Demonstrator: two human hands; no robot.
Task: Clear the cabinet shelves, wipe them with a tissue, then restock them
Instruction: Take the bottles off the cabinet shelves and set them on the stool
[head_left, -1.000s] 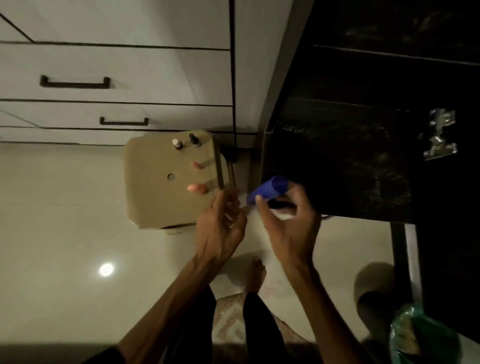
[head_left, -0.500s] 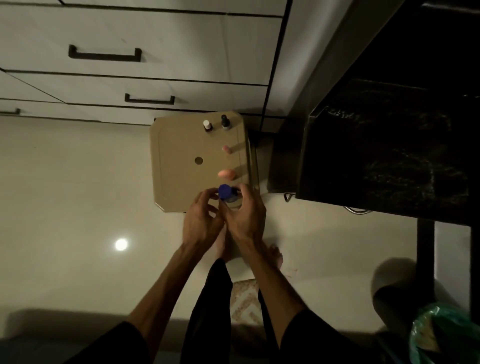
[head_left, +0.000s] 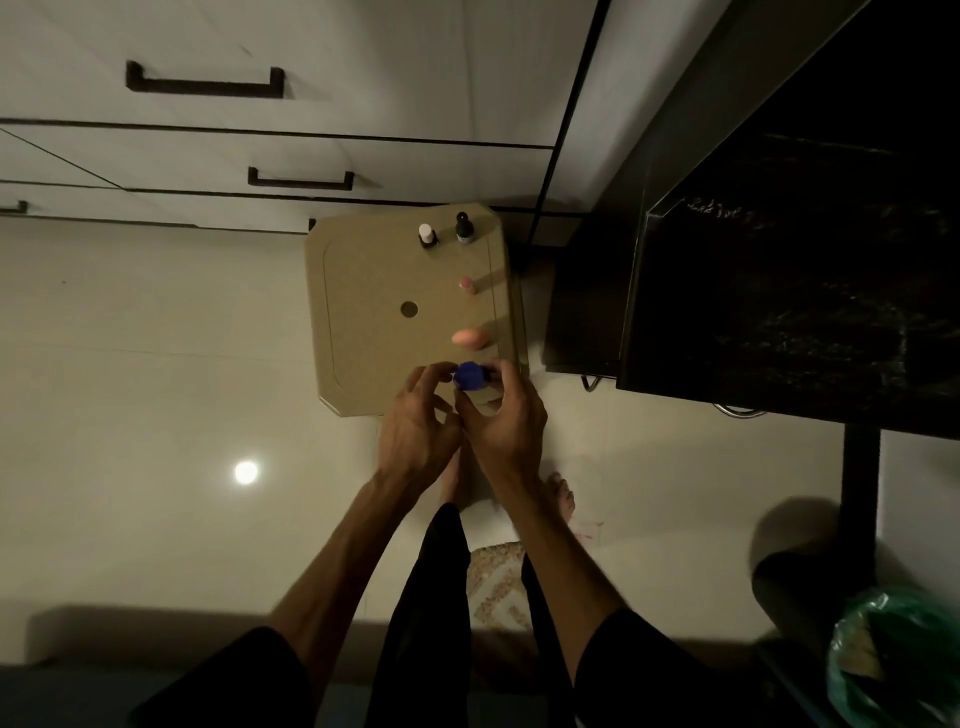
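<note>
On a dim pale floor, the tan stool (head_left: 374, 322) carries cleared items while the right hand (head_left: 506, 421) grips a blue bottle (head_left: 470, 375) at its five-o'clock corner, left hand (head_left: 415, 421) seemingly loose beside it; releasing it upright likely comes next.

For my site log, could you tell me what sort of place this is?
Probably a room at home, perhaps a bedroom or dressing area: white drawers with dark handles, a tan stool bearing small cosmetic bottles, a glossy tiled floor and a woven mat.
</note>
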